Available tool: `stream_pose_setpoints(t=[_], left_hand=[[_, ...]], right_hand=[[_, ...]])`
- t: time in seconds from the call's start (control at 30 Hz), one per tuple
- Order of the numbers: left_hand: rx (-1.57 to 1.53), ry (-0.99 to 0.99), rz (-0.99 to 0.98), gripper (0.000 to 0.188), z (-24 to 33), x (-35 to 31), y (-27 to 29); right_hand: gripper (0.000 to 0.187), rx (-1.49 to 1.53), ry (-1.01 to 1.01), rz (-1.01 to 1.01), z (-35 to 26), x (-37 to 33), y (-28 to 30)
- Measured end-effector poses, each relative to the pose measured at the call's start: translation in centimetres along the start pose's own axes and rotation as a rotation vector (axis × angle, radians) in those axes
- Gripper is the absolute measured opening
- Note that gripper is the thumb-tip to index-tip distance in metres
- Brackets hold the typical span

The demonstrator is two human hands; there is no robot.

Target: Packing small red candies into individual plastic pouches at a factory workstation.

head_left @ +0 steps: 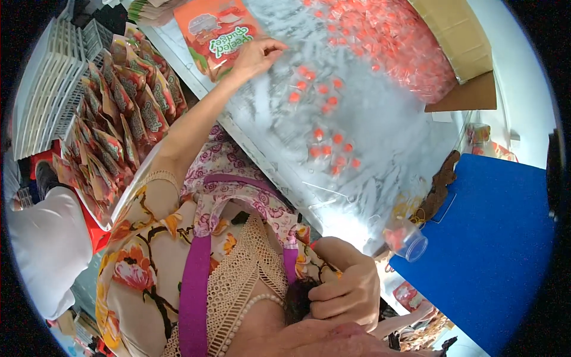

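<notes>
My left hand (259, 58) reaches over the table, its wrist crossing the lower edge of a red-orange printed pouch (205, 27). Its fingers are loosely bent and nothing shows in them. Right of it lie two loose groups of small clear-wrapped red candies, an upper group (323, 89) and a lower group (327, 150). Close to my chest, my right hand (346, 285) is curled closed against something dark (299, 300), perhaps hair; what its fingers hold, if anything, is hidden.
A big heap of wrapped red candies (392, 47) spills beside a cardboard box (461, 41). Filled pouches (128, 113) crowd a white bin at left, near stacked white baskets (50, 89). A blue board (482, 250) and a clear plastic cup (410, 243) are at right. Another person's white-clothed leg (50, 244) shows at left.
</notes>
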State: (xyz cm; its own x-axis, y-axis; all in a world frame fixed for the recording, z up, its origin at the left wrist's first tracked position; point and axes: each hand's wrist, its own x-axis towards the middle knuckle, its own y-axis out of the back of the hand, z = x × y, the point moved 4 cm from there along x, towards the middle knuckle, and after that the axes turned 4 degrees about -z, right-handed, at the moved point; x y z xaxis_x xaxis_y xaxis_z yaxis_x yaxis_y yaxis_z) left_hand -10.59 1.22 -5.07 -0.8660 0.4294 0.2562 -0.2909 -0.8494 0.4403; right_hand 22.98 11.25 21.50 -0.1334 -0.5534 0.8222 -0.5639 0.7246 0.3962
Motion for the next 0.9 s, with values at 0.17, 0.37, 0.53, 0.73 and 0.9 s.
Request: stream_pose_setpoints(t=[0.17,0.37,0.53,0.73,0.9], left_hand=[[0.031,-0.048,-0.018,0.018,1.0,-0.2,0.0],[-0.006,0.012,-0.039,0.017,0.4,-0.3,-0.5],[0.104,-0.288,-0.049,0.032,3.6,-0.4,-1.9],[0.224,-0.578,-0.237,0.044,6.5,0.6,-6.5],[0.28,-0.636,-0.413,0.041,7.2,0.6,-9.1]], right_hand=[[0.021,-0.038,0.028,0.022,0.4,0.3,-0.5],[0.019,-0.073,0.105,0.203,0.5,0.4,-0.1],[0.019,-0.13,0.036,0.303,0.1,-0.2,-2.0],[0.022,-0.121,0.06,0.267,0.6,-0.1,-1.9],[0.023,-0.358,0.116,0.507,-0.4,-0.9,-1.1]])
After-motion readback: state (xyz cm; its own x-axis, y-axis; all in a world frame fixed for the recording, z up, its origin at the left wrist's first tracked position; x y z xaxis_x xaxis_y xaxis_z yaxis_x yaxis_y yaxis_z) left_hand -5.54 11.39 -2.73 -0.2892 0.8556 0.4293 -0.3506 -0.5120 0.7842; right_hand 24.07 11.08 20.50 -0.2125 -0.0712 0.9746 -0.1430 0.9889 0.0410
